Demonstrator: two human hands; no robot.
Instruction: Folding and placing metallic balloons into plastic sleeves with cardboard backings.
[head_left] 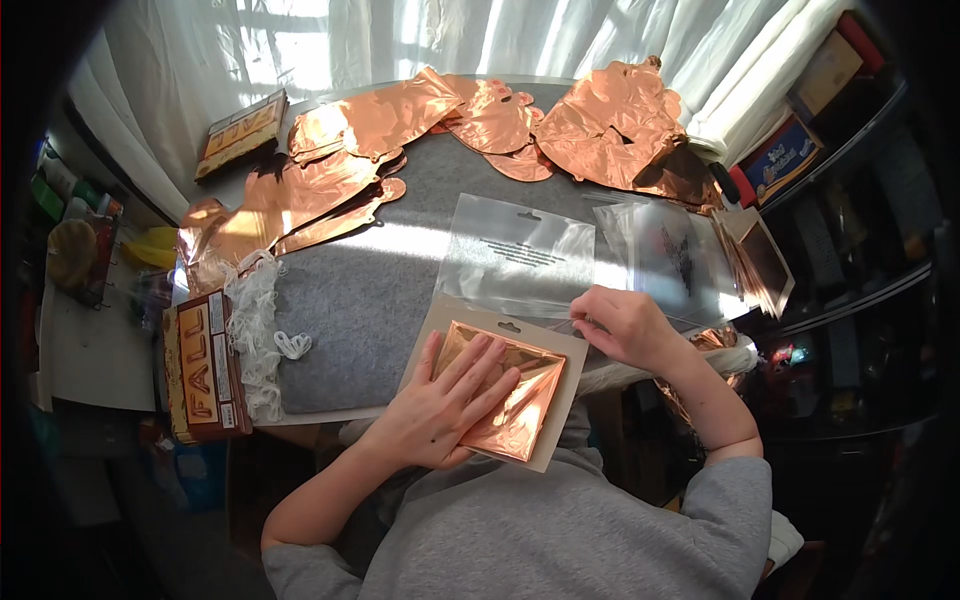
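My left hand (430,412) lies with outstretched fingers on a folded copper-coloured foil balloon (530,395). Under the foil is a beige backing card (568,375) with a hanging slot, at the table's front edge, close to my body. Just past the card's upper right corner, my right hand (632,328) is closed in a pinch; what its fingertips hold, if anything, is too small to make out. A clear plastic sleeve (515,245) with small dark print is spread flat beyond the card.
Flat copper foil balloons (610,125) curve along the table's far side. At left are white strings (258,330) and a stack of printed cards (205,370); another stack (243,135) sits far left. Clear sleeves (660,255) and upright cards (755,260) occupy the right.
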